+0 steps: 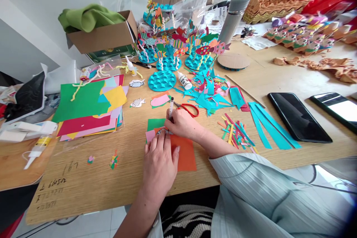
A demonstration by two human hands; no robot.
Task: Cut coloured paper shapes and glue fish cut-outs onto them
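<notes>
My right hand (185,122) grips a pen (171,105) held nearly upright, its tip hidden behind my fingers. Under both hands lies a sheet of orange paper (184,155), with green paper (156,123) and pink paper (150,135) beside it. My left hand (159,161) rests flat on these sheets, fingers stretched out, its fingertips at a small fish cutout (160,131) that is mostly covered. Red-handled scissors (192,110) lie just beyond my right hand. Farther off are two more paper fish, one white and grey (137,83) and one pale (137,102).
Coloured sheets (80,100) are stacked at left. Teal scraps (210,95), thin paper strips (237,132) and a black phone (298,117) lie to the right. Behind stand a glue bottle (184,80), teal bases with paper fish (169,61) and a grey flask (234,18).
</notes>
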